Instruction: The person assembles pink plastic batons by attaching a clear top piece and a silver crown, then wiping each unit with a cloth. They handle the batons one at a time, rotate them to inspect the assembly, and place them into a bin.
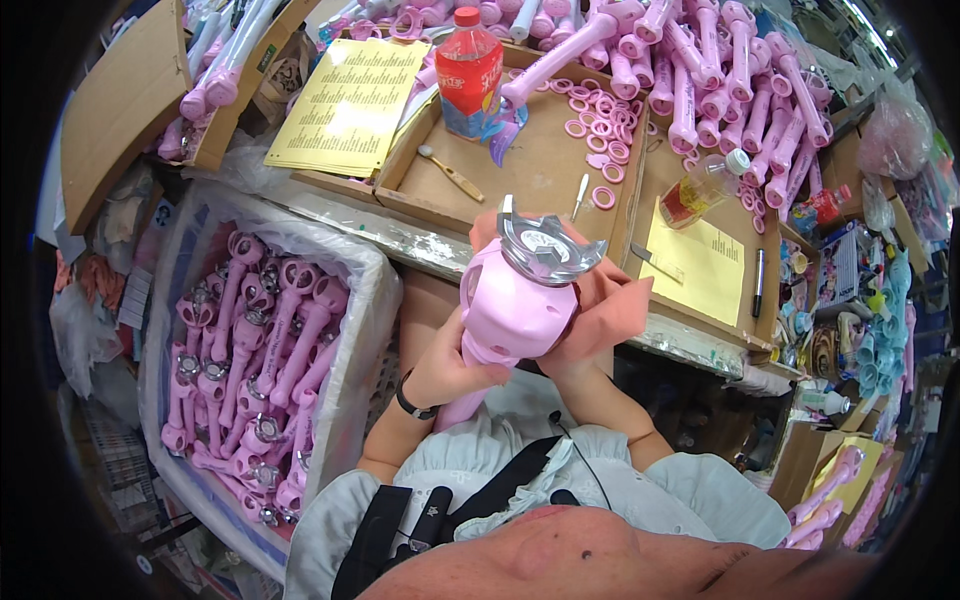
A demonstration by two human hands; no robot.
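Observation:
In front of my chest is a pink toy wand (515, 310) with a rounded, hollow head, topped by a silver crescent-shaped piece (545, 250). My left hand (447, 362) is closed round the wand just below its head. An orange cloth (615, 310) lies against the far and right side of the head. My right hand (578, 362) grips this cloth and presses it to the wand; the cloth and the wand hide most of its fingers.
To the left stands a plastic-lined bin (350, 400) of pink wands with silver parts. Cardboard trays (400, 190) on the bench hold pink rings (605, 125), a toothbrush (450, 173), a red-capped bottle (468, 75) and yellow sheets (700, 262). Pink wand parts (690, 70) are heaped behind.

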